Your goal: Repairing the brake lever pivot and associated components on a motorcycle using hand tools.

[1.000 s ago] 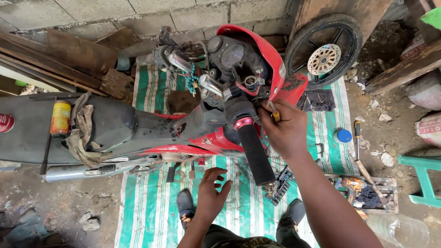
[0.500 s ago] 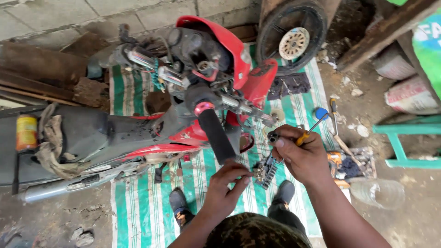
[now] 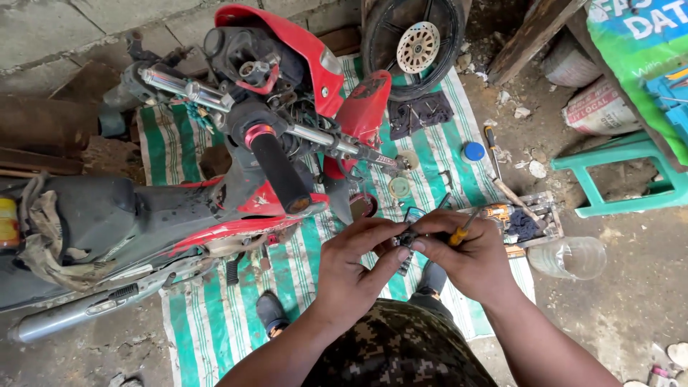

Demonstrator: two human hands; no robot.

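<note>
— What are the two hands doing?

— They meet in front of the person's chest. The left hand (image 3: pixel 355 269) pinches a small dark metal part (image 3: pixel 406 240) between thumb and fingertips, closed on it. The right hand (image 3: pixel 466 254) is closed too, around a screwdriver (image 3: pixel 459 233) with a yellow-orange handle, and its fingertips also touch the same part.

— Where is that part, then?

— Held in the air between both hands, above the green-and-white striped mat (image 3: pixel 208 322) spread on the ground. What kind of part it is I cannot tell; the fingers cover most of it.

— And the machine?

— A red motorcycle (image 3: pixel 287 201) stands on the mat, to the left of and beyond the hands. Its black handlebar grip (image 3: pixel 279 172) points toward the person, and a chrome exhaust pipe (image 3: pixel 86 312) runs low at the left. A loose black wheel (image 3: pixel 412 43) with a pale brake disc leans at the far end of the mat.

— Anything near the right hand?

— Just beyond it, a small tray of tools (image 3: pixel 527 218) lies at the mat's edge, with a clear plastic bottle (image 3: pixel 570 258) beside it on the dirt. A blue lid (image 3: pixel 474 151) and another screwdriver (image 3: pixel 493 150) lie farther up the mat, and a green plastic stool (image 3: pixel 623 172) stands to the right. The person's dark shoes (image 3: pixel 272 313) rest on the mat below the hands.
</note>
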